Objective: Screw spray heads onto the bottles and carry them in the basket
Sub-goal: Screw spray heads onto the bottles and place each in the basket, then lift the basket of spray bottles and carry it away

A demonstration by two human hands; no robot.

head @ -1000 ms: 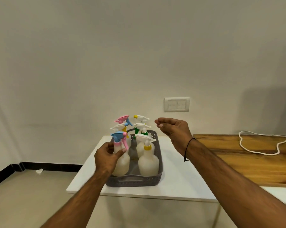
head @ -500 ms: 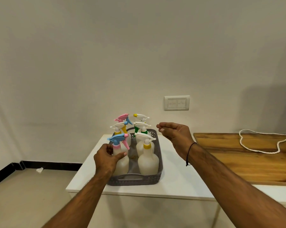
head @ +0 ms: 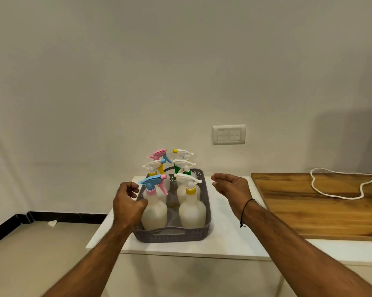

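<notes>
A grey plastic basket [head: 172, 235] stands on the white table [head: 230, 239] and holds several translucent bottles, each upright with a spray head on top. The front-left bottle [head: 157, 214] carries a blue and pink spray head [head: 152, 181]. The front-right bottle [head: 192, 213] has a white head with a yellow collar. My left hand [head: 127, 205] is at the basket's left side, fingers loosely curled and apart, with the thumb against the front-left bottle's shoulder. My right hand [head: 231, 189] hovers just right of the basket, cupped, holding nothing.
A wooden board [head: 320, 211] lies on the table to the right with a white cord [head: 339, 186] looped on it. A switch plate [head: 229, 135] is on the wall behind. The table's left edge drops to the floor, where a paper scrap [head: 52, 223] lies.
My left hand has loosened its grip on the front-left bottle and its fingers have come off the neck. My right hand has dropped lower, beside the basket's right rim.
</notes>
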